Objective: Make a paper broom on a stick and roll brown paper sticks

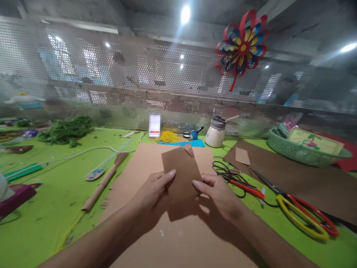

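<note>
Leaning slightly, a brown card (183, 182) is held mid-view over a tan sheet (178, 249), the left hand (154, 188) pinching its edge at nine o'clock and the right hand (220, 192) pinching it at three. From the card, a white jar (215, 136) stands at one, a paper tube (101, 185) lies at nine, red-and-yellow-handled scissors (279, 192) just past three, green strands (67, 130) near ten, and a green basket (301, 153) between two and three.

One left hand (154, 188); one right hand (223, 195); one held paper (184, 182); one pair of scissors (302, 216); one basket (302, 153); one jug (215, 134); one hanging flower (243, 47); one blue jar (194, 135); one palette (95, 174); one yellow heap (169, 137).
</note>
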`<state>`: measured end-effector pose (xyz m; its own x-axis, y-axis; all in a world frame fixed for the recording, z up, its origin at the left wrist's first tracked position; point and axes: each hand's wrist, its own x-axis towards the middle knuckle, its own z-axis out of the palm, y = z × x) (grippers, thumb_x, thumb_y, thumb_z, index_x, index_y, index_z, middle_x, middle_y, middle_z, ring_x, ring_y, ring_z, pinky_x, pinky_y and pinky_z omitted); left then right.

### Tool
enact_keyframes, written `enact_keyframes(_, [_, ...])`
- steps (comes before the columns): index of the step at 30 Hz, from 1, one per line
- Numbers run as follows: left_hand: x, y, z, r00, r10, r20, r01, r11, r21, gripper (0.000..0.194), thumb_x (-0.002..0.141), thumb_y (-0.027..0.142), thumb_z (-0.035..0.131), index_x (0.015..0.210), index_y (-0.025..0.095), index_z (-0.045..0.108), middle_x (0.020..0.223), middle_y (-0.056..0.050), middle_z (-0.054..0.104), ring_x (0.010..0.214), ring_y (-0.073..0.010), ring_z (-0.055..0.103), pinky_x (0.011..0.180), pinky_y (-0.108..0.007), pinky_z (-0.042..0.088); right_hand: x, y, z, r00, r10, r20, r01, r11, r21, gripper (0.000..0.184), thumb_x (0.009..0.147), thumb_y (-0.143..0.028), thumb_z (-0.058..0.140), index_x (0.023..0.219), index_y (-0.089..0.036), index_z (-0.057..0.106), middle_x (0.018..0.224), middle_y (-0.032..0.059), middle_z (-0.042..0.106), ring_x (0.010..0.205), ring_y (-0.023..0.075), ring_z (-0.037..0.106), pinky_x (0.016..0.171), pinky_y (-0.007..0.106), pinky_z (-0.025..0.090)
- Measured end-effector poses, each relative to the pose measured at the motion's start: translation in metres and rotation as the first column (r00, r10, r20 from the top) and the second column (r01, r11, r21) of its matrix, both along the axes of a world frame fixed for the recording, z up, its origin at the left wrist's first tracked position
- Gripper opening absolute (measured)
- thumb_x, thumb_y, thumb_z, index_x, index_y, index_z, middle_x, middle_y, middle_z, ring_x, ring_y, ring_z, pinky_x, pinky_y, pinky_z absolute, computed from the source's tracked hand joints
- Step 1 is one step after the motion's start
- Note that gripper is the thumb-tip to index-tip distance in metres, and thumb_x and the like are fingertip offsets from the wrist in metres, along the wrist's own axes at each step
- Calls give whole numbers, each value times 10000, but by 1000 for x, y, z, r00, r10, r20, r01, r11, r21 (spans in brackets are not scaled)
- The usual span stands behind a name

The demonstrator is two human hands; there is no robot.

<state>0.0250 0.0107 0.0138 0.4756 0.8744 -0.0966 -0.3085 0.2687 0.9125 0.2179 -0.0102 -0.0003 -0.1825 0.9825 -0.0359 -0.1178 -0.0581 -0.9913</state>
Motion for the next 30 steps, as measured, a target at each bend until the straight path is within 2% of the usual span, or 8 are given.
enact_keyframes(3, [-3, 5, -1, 999, 48, 7, -49, 998, 36, 253, 811, 380, 695, 814, 129, 729, 703, -67, 703, 618, -172, 617, 616, -263, 483, 1, -1, 1, 1000, 7, 13, -7, 1000, 11, 371, 710, -508, 766, 717, -144, 694, 691, 13, 608, 644, 132, 518, 623, 269, 444])
enact_keyframes(6, [-10, 16, -5, 996, 88, 10, -88, 991, 105, 235, 788, 338, 705, 921, 144, 716, 889, -79, 712, 763, -182, 632, 691, -262, 496, 5, -1, 2, 998, -1, 67, -2, 999, 52, 375, 737, -505, 746, 692, -142, 667, 677, 8, 587, 634, 129, 495, 595, 259, 405])
enact_keyframes(12, [-23, 32, -4, 989, 118, -86, -106, 986, 130, 252, 742, 289, 736, 965, 179, 697, 940, -50, 695, 826, -165, 633, 696, -240, 484, 13, 0, 4, 993, 50, 103, -47, 999, -27, 347, 744, -483, 744, 723, -152, 643, 714, 14, 589, 660, 139, 502, 617, 267, 398])
enact_keyframes(15, [-24, 33, -3, 982, 84, -167, -64, 990, 122, 292, 684, 261, 785, 945, 158, 703, 911, -71, 709, 824, -198, 654, 724, -284, 490, 15, 1, 4, 985, 72, 156, -72, 997, -3, 353, 749, -489, 733, 717, -150, 638, 728, 19, 604, 661, 137, 500, 616, 268, 383])
enact_keyframes(19, [-28, 38, 0, 962, 47, -269, -4, 987, 158, 323, 612, 229, 824, 904, 141, 719, 843, -82, 715, 776, -221, 655, 665, -289, 466, 19, 6, 6, 963, 76, 260, -94, 994, 60, 381, 755, -525, 705, 748, -145, 669, 659, -9, 573, 610, 121, 452, 582, 261, 332])
enact_keyframes(24, [-39, 44, 18, 941, 99, -324, -2, 958, 287, 473, 643, 297, 813, 1089, 185, 703, 925, -71, 708, 853, -210, 620, 701, -278, 441, 21, 13, 13, 934, 170, 314, -186, 982, 22, 364, 723, -506, 737, 741, -145, 694, 611, -19, 561, 587, 120, 447, 583, 268, 323])
enact_keyframes(27, [-41, 42, 30, 853, 130, -506, 120, 894, 432, 466, 728, 416, 730, 1117, 159, 705, 926, -93, 712, 866, -235, 612, 729, -309, 432, 19, 13, 18, 907, 273, 322, -283, 959, -15, 363, 702, -500, 755, 664, -151, 662, 575, -29, 534, 566, 114, 442, 568, 261, 324])
enact_keyframes(30, [-39, 37, 34, 758, 70, -648, 297, 848, 439, 426, 787, 497, 652, 1028, 156, 736, 906, -71, 707, 861, -226, 594, 758, -318, 419, 17, 11, 21, 880, 343, 328, -349, 936, -41, 373, 698, -491, 767, 650, -144, 638, 579, -32, 526, 556, 104, 438, 551, 248, 318])
